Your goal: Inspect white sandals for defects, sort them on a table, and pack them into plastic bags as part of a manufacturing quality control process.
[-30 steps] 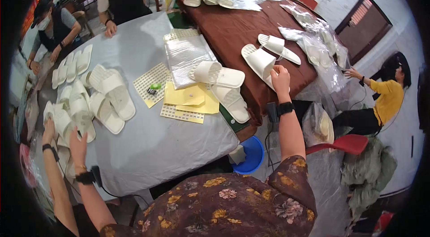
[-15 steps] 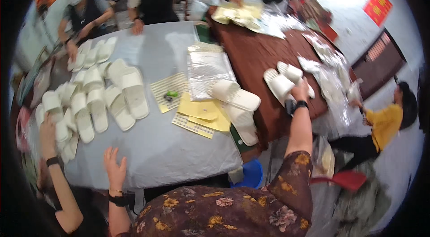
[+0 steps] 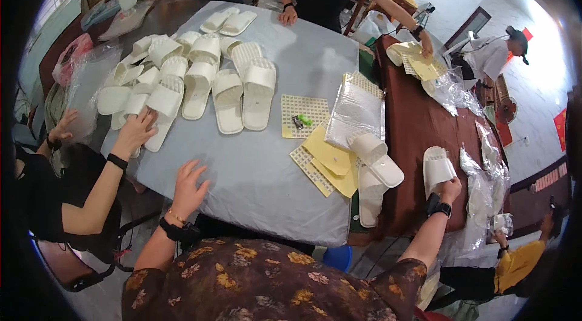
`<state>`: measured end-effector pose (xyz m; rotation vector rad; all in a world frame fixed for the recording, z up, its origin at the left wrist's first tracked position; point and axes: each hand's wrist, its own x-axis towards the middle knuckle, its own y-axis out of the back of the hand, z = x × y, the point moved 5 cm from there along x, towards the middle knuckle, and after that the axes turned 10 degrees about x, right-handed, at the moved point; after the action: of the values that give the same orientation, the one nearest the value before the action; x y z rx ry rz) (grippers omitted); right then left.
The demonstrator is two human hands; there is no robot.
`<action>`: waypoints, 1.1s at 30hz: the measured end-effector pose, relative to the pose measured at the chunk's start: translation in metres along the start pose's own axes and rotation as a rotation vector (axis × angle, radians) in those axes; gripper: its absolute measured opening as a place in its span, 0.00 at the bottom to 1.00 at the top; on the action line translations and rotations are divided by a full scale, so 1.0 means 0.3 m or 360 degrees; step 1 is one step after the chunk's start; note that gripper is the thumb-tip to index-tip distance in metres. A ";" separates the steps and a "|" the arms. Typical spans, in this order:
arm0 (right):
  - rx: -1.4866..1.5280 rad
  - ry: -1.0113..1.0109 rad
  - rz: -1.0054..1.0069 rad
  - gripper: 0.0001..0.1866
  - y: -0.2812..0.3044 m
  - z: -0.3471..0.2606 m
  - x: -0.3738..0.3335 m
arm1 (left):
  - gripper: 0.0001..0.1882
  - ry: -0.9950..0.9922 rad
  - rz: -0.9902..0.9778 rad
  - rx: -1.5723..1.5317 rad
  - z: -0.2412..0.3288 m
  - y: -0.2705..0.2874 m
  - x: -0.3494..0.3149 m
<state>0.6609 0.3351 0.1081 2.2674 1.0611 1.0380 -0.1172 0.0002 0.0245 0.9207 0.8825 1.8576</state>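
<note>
Currently my left grip (image 3: 189, 190) hovers at the near side of the desk draped in grey plastic sheeting (image 3: 242, 169), fingers spread and holding nothing. My right grip (image 3: 448, 189) clasps the strap end of a white, slip-on slipper with a dimpled insole (image 3: 436, 168), over the desk covered in brown cloth (image 3: 406, 115); I judge the strap a handy hold, since it stands proud of the flat sole. I cannot tell whether that slipper rests on the cloth or hangs just above it.

Where the desks meet, two overlapping white slippers (image 3: 386, 170) lie one across the other, perhaps so they sit together as a pair. Beside them, yellow paper sheets (image 3: 330, 162) overlap loosely, below a silvery padded pouch (image 3: 357, 112). A small bright-green object (image 3: 305, 120) sits on a pale yellow gridded sheet (image 3: 297, 106), and may weigh it down.

Leftward, a co-worker's hand (image 3: 138, 132) touches the heap of white slippers (image 3: 176, 69), which lean on each other, probably to save room. Farthest off, another co-worker's hand (image 3: 427, 45) reaches to yellow sheets at the brown desk's end.
</note>
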 end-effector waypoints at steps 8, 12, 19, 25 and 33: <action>0.0753 0.0240 0.0252 0.04 0.169 -0.567 -0.344 | 0.21 -0.0039 -0.0114 -0.0191 0.090 -0.027 0.025; 0.0940 0.0385 -0.0216 0.05 -0.032 -0.895 -0.749 | 0.23 -0.0169 -0.0591 -0.0699 0.280 -0.027 0.061; 0.1140 0.0245 -0.1196 0.11 -0.420 -1.115 -1.318 | 0.24 0.0044 -0.0941 -0.0762 0.249 -0.019 0.010; 0.0978 0.0366 -0.1263 0.13 -0.546 -1.218 -1.430 | 0.38 0.0644 -0.0351 -0.1076 0.005 -0.056 -0.078; 0.0830 0.0176 -0.1347 0.20 -0.546 -1.127 -1.325 | 0.46 -0.0229 -0.0017 -0.0116 0.159 -0.020 -0.063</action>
<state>0.1526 0.1453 0.0384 1.7454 2.2628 0.5539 -0.0673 -0.0046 0.0375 0.9885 0.7261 1.7786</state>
